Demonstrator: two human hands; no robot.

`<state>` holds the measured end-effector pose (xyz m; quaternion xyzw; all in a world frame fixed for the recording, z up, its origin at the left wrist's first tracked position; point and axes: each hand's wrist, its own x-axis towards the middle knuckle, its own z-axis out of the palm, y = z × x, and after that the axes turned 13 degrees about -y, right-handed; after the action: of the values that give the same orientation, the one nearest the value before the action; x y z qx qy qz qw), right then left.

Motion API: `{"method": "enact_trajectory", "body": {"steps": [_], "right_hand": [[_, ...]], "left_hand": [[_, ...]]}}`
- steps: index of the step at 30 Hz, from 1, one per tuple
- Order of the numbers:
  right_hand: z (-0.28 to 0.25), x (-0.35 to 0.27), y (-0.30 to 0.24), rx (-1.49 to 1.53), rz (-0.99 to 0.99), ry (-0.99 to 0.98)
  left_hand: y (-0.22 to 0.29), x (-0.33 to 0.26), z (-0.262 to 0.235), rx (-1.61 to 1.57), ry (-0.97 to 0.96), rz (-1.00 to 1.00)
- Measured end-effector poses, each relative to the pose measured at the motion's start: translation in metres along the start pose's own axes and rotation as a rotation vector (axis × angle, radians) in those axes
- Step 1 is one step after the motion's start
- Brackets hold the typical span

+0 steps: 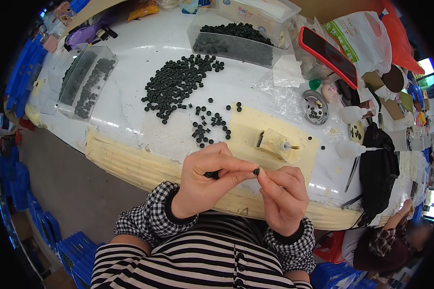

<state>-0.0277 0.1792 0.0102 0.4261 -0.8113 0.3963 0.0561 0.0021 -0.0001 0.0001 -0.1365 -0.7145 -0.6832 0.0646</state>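
Between the fingertips of my two hands is a small black round part (256, 171), its exact kind too small to make out. My left hand (205, 176) pinches it with thumb and forefinger, and more black parts (211, 175) show in its curled fingers. From the other side my right hand (285, 192) presses its thumb and fingertips to the same part. Just beyond my hands lie several loose black parts (210, 126), with a larger heap (176, 84) behind them. A small cream block fixture (278, 144) with a metal pin stands on a yellowish sheet (248, 120).
Clear bins of black parts stand at the back (236, 45) and left (87, 82). To the right are a red-cased phone (328, 57), a round metal tin (315, 107), white squeeze bottles (350, 149) and a black bag (378, 173). Yellow padding (130, 166) lines the table's near edge. Another person (386, 245) sits at right.
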Motion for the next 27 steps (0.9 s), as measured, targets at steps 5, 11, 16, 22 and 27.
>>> {"method": "enact_trajectory", "body": {"steps": [5,11,16,22,27], "right_hand": [[0.0001,-0.0001,0.0007,0.014,-0.008,-0.005],[0.0001,0.0001,0.0006,0.022,-0.006,-0.003],[0.0004,-0.0007,0.0010,0.019,-0.004,0.001],[0.0004,-0.0008,0.0010,0.019,-0.003,0.014],[-0.0020,-0.0001,-0.0003,0.061,0.005,0.012]], "left_hand": [[0.0009,-0.0013,0.0000,0.027,0.004,-0.011],[0.0013,-0.0019,-0.0005,0.042,0.001,0.010],[0.0006,-0.0013,-0.0001,0.056,-0.001,0.025],[-0.0014,-0.0009,0.0001,0.029,-0.008,0.027],[0.0006,0.0012,0.0021,0.019,0.003,0.020]]}}
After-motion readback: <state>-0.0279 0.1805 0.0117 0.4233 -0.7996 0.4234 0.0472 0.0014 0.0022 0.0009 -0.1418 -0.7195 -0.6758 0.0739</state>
